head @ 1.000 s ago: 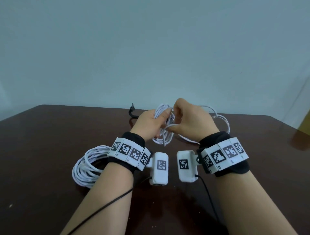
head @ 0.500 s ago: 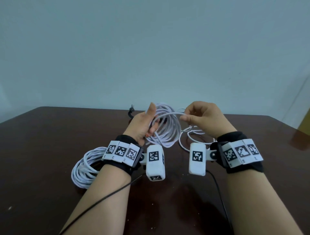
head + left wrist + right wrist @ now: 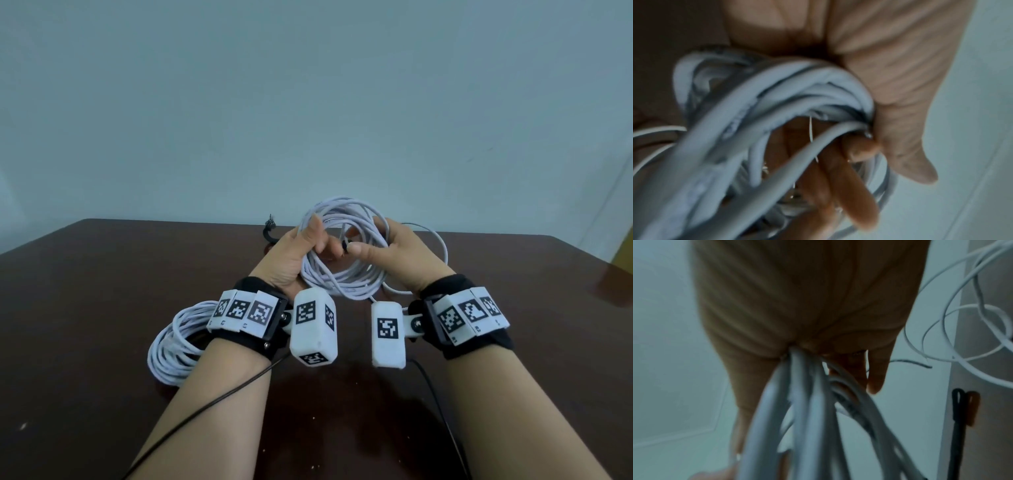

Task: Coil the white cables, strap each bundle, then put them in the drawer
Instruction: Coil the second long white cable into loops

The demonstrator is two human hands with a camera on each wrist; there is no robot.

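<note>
I hold a coil of white cable [image 3: 342, 284] upright above the dark table, between both hands. My left hand [image 3: 310, 240] grips the coil's left side, fingers curled round several strands [image 3: 777, 97]. My right hand [image 3: 376, 246] grips the right side, with strands [image 3: 803, 402] running out from under its palm. A small dark tip [image 3: 344, 245] shows between my right thumb and left fingers. The cable's loose tail [image 3: 442, 246] loops off to the right over the table. A second white cable bundle [image 3: 171, 342] lies on the table under my left wrist.
A black strap [image 3: 269, 233] lies on the brown table [image 3: 102, 308] behind my left hand, and it also shows as a black strap [image 3: 960, 418] in the right wrist view. A pale wall stands behind the table. Thin black cords trail from both wrists.
My right hand, which pinched one strand out to the right, has come back to the coil and now grips its right side. The coil sits higher and rounder.
</note>
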